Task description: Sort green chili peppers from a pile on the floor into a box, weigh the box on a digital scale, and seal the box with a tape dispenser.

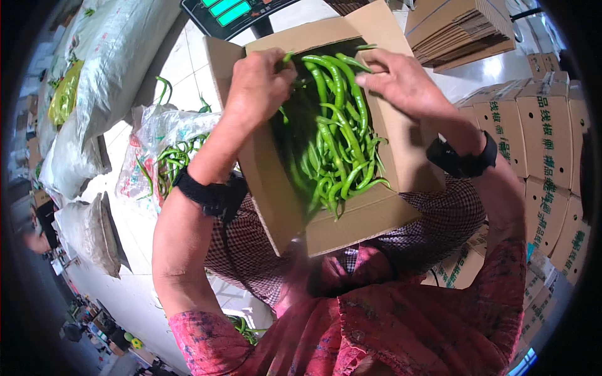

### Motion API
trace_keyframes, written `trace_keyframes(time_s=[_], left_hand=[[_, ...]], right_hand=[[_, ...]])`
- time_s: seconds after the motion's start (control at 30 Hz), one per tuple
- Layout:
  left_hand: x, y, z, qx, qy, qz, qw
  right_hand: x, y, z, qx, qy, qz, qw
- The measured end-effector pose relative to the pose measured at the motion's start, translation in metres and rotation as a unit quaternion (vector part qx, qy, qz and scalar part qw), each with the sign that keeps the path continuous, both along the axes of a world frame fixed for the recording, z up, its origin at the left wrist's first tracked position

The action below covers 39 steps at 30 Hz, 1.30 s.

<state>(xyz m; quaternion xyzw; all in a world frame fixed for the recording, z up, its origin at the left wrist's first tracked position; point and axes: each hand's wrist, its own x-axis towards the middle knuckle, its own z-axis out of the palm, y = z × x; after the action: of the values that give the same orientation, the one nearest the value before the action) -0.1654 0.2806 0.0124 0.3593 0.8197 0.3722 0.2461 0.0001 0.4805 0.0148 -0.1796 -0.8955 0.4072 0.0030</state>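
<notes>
Peppers (pixel 345 138), long and green, lie in an open cardboard box (pixel 266 182), centre frame, piled toward its right side; left side inside is dark and looks barer. Box sits over the person's lap, flaps out. Left hand (pixel 260 84) at the box's upper left, fingers curled, a bit of green at the tips; can't tell if they grip it. Right hand (pixel 404 81) at the upper right wall, thumb and fingers apart around a pepper end; can't tell if it's pinched. Step in hand looks like laying and straightening peppers in the box. Next move probably calls for lining up the top ones with the pile and filling the left side. More peppers spill at a clear plastic bag (pixel 147 135), left of the box. Scale (pixel 232 11) with lit green display, top edge; closed cartons (pixel 542 131) stacked at right.
</notes>
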Motion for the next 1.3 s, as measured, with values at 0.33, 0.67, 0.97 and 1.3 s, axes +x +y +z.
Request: trace_keyframes(time_s=[0.33,0.67,0.97,1.3], left_hand=[[-0.001,-0.017,-0.019,-0.034,-0.173,-0.014,0.984],[0.028,-0.02,-0.011,0.098,-0.115,0.079,0.985],[0.064,-0.048,0.014,0.116,-0.059,-0.004,0.992],[0.052,-0.081,0.083,0.113,-0.249,0.03,0.961]], right_hand=[[-0.02,-0.053,-0.041,-0.011,-0.119,-0.033,0.992],[-0.041,-0.054,-0.031,-0.084,-0.037,-0.057,0.994],[-0.001,-0.015,0.0,-0.316,0.025,0.017,0.948],[-0.006,-0.022,-0.028,-0.332,0.004,0.006,0.943]])
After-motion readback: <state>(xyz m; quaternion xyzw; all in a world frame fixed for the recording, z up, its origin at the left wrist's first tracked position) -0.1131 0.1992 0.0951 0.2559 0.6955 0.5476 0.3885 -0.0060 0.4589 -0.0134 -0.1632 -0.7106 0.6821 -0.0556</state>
